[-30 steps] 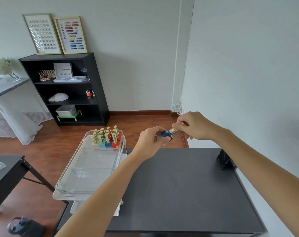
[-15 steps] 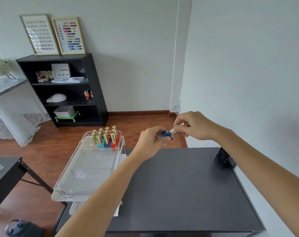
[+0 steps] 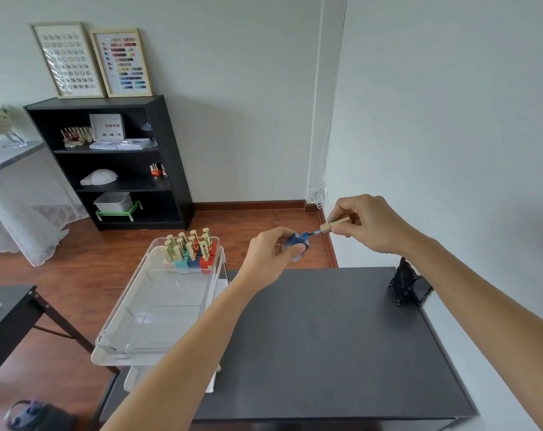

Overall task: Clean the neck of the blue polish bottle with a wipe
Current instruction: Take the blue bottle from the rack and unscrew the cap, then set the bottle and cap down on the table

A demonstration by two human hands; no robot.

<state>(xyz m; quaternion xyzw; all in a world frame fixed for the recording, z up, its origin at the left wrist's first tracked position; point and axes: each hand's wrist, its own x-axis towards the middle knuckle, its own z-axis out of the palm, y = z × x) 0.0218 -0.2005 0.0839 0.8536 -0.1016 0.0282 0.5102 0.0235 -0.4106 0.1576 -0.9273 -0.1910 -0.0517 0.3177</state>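
Note:
My left hand (image 3: 271,255) grips the blue polish bottle (image 3: 296,241), held tilted in the air beyond the far edge of the black table (image 3: 326,337). Its bare neck (image 3: 303,234) points right. My right hand (image 3: 362,223) pinches the gold cap (image 3: 335,223), which is off the bottle. The cap's thin blue brush stem (image 3: 314,233) still reaches to the neck opening. No wipe shows anywhere in the view.
A clear plastic tray (image 3: 158,306) at the table's left holds several gold-capped polish bottles (image 3: 191,248) at its far end. A small black stand (image 3: 404,283) sits at the table's right edge against the wall. A black shelf unit (image 3: 114,163) stands across the wooden floor.
The cap was seated on the bottle before. My right hand has now pulled it up and to the right, and the neck and brush stem are exposed. My left hand held steady.

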